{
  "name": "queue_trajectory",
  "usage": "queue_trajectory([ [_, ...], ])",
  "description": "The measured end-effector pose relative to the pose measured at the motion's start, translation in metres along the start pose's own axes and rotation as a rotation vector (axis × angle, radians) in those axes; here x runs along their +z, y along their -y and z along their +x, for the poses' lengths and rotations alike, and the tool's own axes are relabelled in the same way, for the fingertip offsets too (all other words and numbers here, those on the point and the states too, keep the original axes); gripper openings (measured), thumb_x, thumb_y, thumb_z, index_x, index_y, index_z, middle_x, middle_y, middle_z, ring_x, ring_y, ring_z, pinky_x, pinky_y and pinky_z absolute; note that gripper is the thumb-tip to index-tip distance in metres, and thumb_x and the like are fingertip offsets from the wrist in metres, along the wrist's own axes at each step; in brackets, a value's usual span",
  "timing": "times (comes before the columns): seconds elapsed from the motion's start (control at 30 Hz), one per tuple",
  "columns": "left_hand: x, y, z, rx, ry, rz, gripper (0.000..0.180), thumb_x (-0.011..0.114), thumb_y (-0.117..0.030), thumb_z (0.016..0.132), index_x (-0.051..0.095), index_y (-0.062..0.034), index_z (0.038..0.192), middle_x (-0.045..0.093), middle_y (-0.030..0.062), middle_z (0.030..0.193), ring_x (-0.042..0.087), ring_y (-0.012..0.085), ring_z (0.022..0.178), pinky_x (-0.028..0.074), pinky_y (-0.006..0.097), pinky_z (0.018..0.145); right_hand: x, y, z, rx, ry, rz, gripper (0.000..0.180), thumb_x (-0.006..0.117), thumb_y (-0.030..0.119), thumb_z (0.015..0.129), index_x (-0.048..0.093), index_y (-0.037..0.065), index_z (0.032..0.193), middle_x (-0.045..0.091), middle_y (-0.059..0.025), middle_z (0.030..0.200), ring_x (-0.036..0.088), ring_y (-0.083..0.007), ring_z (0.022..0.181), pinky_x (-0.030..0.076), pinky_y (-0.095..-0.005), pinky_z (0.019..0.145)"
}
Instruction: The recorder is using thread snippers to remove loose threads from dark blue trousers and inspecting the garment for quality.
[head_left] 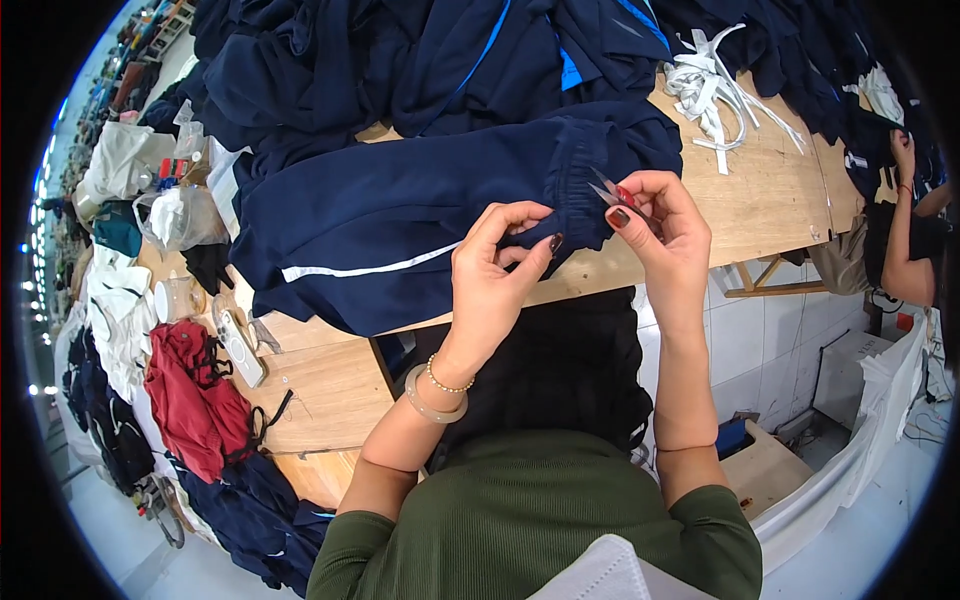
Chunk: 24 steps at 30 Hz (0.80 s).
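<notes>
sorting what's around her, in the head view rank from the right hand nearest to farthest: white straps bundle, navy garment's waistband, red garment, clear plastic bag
1. navy garment's waistband, touching the right hand
2. white straps bundle, up on the table's far right
3. clear plastic bag, far left
4. red garment, lower left table edge; close to the bag in distance, so hard to call

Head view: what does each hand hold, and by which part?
The left hand pinches the navy trousers at the gathered waistband edge. The right hand holds small thread snips by the handle, blades toward the waistband.
</notes>
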<state>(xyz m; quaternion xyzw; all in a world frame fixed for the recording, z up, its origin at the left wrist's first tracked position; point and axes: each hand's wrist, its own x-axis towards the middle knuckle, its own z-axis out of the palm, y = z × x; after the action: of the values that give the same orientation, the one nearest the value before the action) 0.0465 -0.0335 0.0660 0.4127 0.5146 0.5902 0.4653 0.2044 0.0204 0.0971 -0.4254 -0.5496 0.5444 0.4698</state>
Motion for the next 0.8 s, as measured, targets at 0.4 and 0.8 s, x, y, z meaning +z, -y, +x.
queue_trajectory([
  [0.4,-0.007,0.007,-0.007,0.193,-0.135,0.331,0.007,0.059,-0.001,0.089,0.063,0.0039,0.094,0.065,0.0071,0.080,0.063,0.0090,0.062,0.054,0.019,0.056,-0.005,0.001,-0.028,0.007,0.073,-0.269,0.022,0.074,-0.001,0.077,0.058,-0.001,0.092,0.064,-0.0030,0.077,0.058,-0.0046,0.070,0.046,-0.0184,0.062],
  [0.8,0.000,0.006,-0.009,0.279,-0.130,0.413,0.007,0.057,-0.004,0.092,0.059,0.0018,0.092,0.065,0.0070,0.073,0.063,0.0120,0.054,0.050,0.022,0.046,0.003,0.009,-0.032,-0.080,0.132,-0.612,0.023,0.076,0.005,0.072,0.055,-0.001,0.080,0.063,-0.0103,0.073,0.061,-0.0181,0.060,0.047,-0.0274,0.054],
])
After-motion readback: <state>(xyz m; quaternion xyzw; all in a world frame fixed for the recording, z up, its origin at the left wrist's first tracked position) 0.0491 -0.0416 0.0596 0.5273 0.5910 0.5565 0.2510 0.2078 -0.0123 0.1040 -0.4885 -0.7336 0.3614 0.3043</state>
